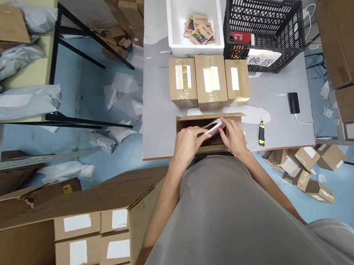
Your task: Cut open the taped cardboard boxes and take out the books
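Note:
A book (215, 128) with white page edges and a pinkish cover is held over an open cardboard box (239, 115) at the table's near edge. My left hand (189, 141) grips the book's left end, thumb and fingers closed around it. On its right end my right hand (233, 134) is closed as well. The book is tilted and partly inside the box opening. Shadow and my hands hide most of the box's inside.
Behind the open box stand three taped cartons (211, 80). Farther back are a white foam bin (198, 48) with small colourful packs and a black crate (267, 24) holding a red book. A utility knife (261, 133) and a phone (293, 103) lie to the right.

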Action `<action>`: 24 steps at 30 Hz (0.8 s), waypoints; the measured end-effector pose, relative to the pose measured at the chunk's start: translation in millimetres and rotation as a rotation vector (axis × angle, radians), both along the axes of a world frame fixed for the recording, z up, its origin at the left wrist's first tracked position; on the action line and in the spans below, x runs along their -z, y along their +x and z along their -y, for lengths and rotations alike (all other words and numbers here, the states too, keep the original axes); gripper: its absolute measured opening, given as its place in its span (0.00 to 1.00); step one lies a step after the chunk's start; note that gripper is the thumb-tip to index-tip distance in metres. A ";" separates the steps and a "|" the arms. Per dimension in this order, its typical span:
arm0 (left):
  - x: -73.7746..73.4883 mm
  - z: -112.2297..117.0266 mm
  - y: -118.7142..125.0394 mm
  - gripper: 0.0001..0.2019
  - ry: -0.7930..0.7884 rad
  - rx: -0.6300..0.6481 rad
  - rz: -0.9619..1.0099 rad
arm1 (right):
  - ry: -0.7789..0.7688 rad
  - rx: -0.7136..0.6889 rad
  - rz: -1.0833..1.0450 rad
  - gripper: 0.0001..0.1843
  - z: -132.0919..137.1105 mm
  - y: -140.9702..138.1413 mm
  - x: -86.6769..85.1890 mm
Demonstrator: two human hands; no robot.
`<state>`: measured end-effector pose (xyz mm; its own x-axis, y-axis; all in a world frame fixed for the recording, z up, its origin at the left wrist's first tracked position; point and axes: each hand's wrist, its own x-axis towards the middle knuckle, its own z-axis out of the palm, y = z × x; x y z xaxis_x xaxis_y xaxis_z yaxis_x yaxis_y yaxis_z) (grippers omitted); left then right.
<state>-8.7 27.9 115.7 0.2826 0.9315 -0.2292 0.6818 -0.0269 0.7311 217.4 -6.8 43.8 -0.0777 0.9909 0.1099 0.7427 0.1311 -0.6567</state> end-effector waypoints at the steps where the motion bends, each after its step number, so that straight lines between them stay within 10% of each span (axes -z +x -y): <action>1: -6.7 -1.1 -2.9 0.08 0.021 -0.016 0.079 | 0.010 -0.007 -0.031 0.24 -1.2 2.5 -5.4; 7: -70.9 -4.3 -20.5 0.09 0.175 -0.122 0.286 | 0.014 -0.091 -0.135 0.19 -9.3 18.0 -28.4; 16: -152.4 5.6 -61.7 0.03 0.654 -0.407 0.324 | -0.327 -0.103 0.180 0.16 -37.7 10.3 -10.8; 20: -154.1 2.6 -53.0 0.05 0.756 -0.624 0.503 | -0.472 -0.084 0.100 0.15 -46.6 8.4 -17.2; 24: -120.8 -14.3 -39.1 0.12 0.545 -0.777 0.819 | -0.449 -0.025 -0.492 0.28 -35.5 17.0 -48.1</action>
<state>-47.7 42.1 236.4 -0.5061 0.8337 0.2209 0.0039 -0.2538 0.9672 234.5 28.7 91.9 -0.1479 0.9472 -0.2846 0.3425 -0.2209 -0.9132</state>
